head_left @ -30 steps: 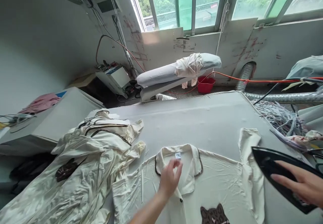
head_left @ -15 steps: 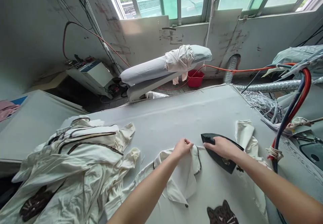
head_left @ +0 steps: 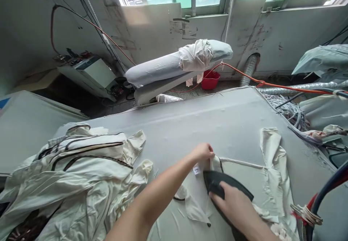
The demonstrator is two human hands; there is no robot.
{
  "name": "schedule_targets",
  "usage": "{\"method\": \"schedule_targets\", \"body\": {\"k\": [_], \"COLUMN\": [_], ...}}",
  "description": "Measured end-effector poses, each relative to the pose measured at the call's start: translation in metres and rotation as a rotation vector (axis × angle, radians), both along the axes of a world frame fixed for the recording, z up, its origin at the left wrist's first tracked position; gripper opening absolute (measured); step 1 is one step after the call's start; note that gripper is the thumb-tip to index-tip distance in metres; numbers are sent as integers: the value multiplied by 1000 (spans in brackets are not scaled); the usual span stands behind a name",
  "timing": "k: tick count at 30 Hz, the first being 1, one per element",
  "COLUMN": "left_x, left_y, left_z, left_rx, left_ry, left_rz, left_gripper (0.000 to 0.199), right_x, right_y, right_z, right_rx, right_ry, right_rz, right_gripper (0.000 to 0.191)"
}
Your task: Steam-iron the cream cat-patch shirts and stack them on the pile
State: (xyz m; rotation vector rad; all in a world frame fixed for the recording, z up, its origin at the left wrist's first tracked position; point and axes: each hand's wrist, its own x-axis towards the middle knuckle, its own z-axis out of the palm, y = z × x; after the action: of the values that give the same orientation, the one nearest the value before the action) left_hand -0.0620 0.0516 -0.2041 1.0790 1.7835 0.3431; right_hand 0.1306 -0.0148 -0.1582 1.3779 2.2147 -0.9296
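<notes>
A cream garment (head_left: 241,168) with dark trim lies spread over the padded table. Pinched between the fingers of my left hand (head_left: 204,152) is the garment's edge near the collar, just above a small white label (head_left: 196,170). My right hand (head_left: 234,204) is closed round the handle of a dark iron (head_left: 239,188). The iron's tip points up and left, close below my left hand, and its plate rests over the cloth beside the collar. A sleeve (head_left: 272,145) extends at the garment's right side.
Crumpled cream garments (head_left: 89,175) are heaped on the left of the table (head_left: 174,125). Thick bundled hoses (head_left: 323,197) hang at the right edge. Beyond the table stand a narrow padded board (head_left: 154,69) and a red bucket (head_left: 210,80).
The iron in my right hand has moved down and left over the cloth by the collar. My left hand has shifted slightly up and right, and the label now shows. The camera view has shifted.
</notes>
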Motion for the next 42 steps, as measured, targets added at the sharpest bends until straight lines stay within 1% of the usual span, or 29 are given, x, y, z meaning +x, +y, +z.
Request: {"method": "schedule_targets", "body": {"k": [2,4,5,6,8,9,10,11,12,14,15,16,18,20,21,23,24,25,26,27,29,30,31,33,35,37,38,40,42], "left_x": [-13,-30,-39,-47,-58,-62,-64,-66,-68,-74,-79,-85,-99,-111,-115,-114,-110,-104,-97,-88,-73,-69,-67,-72,-87,-106,-114,-123,-122], "left_y": [-22,-57,-76,-93,-117,-123,-125,-124,-121,-116,-115,-115,-115,-113,-111,-107,-109,-113,-123,-138,-182,-209,-239,-296,-339,-363,-369,-371,-368], "left_z": [13,24,27,29,32,32,33,33,34,35,35,34,33,29,26,19,16,12,8,4,0,0,1,8,19,28,31,34,33], "left_rx": [96,145,121,72,-32,-58,-62,-60,-60,-10,63,158,332,392,395,428,462,492,502,486,365,264,144,-94,-237,-244,-222,-188,-197], "left_ry": [139,333,426,508,606,619,631,643,657,662,635,584,450,363,355,376,390,410,439,473,546,577,598,577,474,353,314,294,344], "left_rz": [43,74,59,33,-22,-43,-62,-79,-94,-136,-191,-280,-529,-726,-770,-773,-737,-660,-533,-364,-13,112,185,238,320,432,472,513,526], "left_gripper": [18,26,27,24,18,20,22,23,23,24,24,25,26,18,12,5,6,7,10,14,25,31,35,37,35,38,40,39,35], "right_x": [-10,-23,-30,-37,-54,-65,-77,-90,-102,-119,-122,-120,-104,-80,-68,-52,-49,-49,-52,-57,-74,-84,-95,-112,-121,-124,-127,-137,-159], "right_y": [40,74,86,94,95,90,82,75,67,57,54,51,43,23,10,-22,-36,-48,-57,-61,-57,-51,-43,-25,-7,7,10,8,-9], "right_z": [4,10,13,16,20,22,23,24,24,27,29,31,36,37,36,28,22,16,10,5,-1,-2,-2,-1,2,5,7,11,15], "right_rx": [49,42,14,-14,-42,-29,-3,23,37,40,37,28,-22,-99,-138,-197,-209,-213,-210,-199,-187,-182,-171,-127,-89,-123,-140,-118,-37], "right_ry": [32,79,102,118,132,134,129,118,104,56,27,5,10,51,66,45,25,19,33,70,171,205,218,191,132,80,62,43,61], "right_rz": [-60,-49,17,123,411,545,638,684,690,631,599,572,520,429,373,271,237,207,176,142,89,72,65,74,112,237,343,625,907], "right_gripper": [45,47,45,43,38,35,33,31,30,32,33,34,37,38,37,30,26,24,24,26,33,37,40,44,47,46,44,35,31]}}
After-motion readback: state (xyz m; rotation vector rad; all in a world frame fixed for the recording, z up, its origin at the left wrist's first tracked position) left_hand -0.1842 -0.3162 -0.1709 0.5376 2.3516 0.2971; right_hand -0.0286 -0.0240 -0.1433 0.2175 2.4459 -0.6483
